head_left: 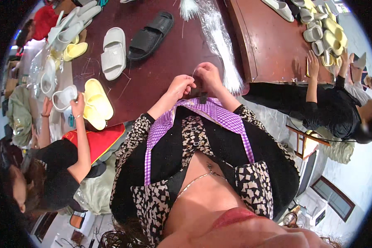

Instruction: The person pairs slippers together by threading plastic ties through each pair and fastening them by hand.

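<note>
Close to the table edge, my left hand is closed in a pinch. Just right of it, my right hand also has its fingers pressed together. A thin clear plastic strand runs between the fingertips and curves upward; its ends are hard to make out. Below the right hand is a small black piece, near the purple checked apron. Beyond my hands lie a grey slipper and a black slipper. A bundle of clear strands in plastic wrap lies to the right.
On the left, a co-worker's hands hold a white slipper beside yellow slippers. More slippers are heaped at the far left. A second table on the right bears slippers, with another person's hand by its edge.
</note>
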Tool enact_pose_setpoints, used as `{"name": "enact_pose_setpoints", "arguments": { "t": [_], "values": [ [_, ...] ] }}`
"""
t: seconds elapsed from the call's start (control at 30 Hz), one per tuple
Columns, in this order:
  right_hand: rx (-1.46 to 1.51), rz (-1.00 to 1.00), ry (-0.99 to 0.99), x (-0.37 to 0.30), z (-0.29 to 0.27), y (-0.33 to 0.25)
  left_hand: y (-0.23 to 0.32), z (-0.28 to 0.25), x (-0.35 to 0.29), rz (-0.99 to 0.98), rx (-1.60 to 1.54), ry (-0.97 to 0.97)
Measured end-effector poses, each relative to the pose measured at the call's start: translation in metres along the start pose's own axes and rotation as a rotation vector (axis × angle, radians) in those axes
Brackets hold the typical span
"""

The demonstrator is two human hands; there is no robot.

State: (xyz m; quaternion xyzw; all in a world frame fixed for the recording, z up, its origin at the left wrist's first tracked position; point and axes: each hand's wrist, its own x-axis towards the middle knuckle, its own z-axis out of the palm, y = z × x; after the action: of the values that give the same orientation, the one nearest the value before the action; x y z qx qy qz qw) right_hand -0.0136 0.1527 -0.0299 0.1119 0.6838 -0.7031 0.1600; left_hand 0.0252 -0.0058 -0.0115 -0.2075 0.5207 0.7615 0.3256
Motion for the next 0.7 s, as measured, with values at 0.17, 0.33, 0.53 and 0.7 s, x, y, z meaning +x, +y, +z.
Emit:
{"name": "enact_pose_setpoints", "arguments": {
  "t": [0.17, 0.33, 0.53, 0.7],
  "values": [
    [-0.199, -0.04, 0.113, 0.028, -0.057, -0.007, 0.002, -0.025, -0.011, 0.054, 0.098, 0.064],
    [0.016, 0.136, 0.181, 0.055, -0.081, -0.006, 0.004, -0.03, -0.014, 0.179, 0.271, 0.064],
    [0.433, 0.119, 0.058, 0.104, -0.086, 0.009, -0.006, -0.05, 0.003, 0.367, 0.496, 0.1],
    [0.586, 0.071, 0.093, 0.108, -0.083, 0.011, -0.019, -0.066, -0.011, 0.391, 0.626, 0.086]
  ]
}}
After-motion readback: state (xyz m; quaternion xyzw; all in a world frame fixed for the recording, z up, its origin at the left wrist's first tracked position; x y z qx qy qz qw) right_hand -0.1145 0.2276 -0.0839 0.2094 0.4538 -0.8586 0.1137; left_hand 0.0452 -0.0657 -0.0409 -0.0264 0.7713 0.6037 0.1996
